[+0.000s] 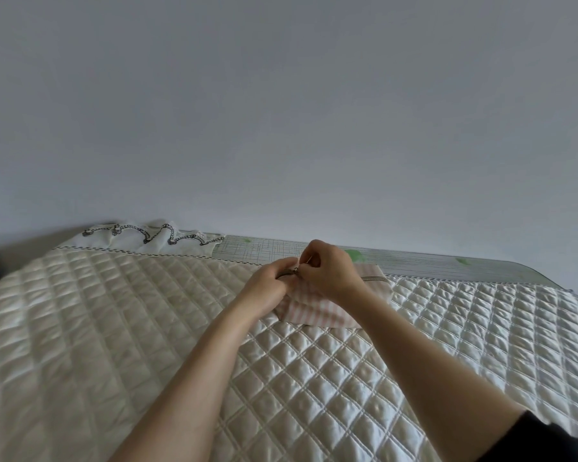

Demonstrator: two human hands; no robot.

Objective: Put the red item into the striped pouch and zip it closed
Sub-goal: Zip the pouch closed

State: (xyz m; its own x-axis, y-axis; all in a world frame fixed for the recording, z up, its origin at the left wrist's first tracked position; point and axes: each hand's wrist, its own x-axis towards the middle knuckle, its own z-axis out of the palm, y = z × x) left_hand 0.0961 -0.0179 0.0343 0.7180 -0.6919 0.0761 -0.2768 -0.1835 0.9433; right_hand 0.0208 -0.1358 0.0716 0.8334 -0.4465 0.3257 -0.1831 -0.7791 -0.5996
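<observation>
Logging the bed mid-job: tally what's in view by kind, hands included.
Hands: 2, left hand and right hand
Striped pouch: 1
Quilted cover: 1
White trimmed cloth: 1
Red item: 0 visible
Total: 5

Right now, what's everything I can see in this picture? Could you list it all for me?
Striped pouch: one, pink and white, on the quilt under both hands.
Zipper: one, metallic, along the pouch's top edge; its pull sits at the fingertips.
Quilt: one, cream, diamond-stitched, covering the bed.
White cloth: one, white with dark rope-pattern trim, far left by the wall.
Checked sheet: one, grey-green grid with green marks, along the far edge.
Wall: plain grey-white, behind.
Red item: not visible.
Left hand: holding the pouch's left end.
Right hand: pinching at the zipper pull.
</observation>
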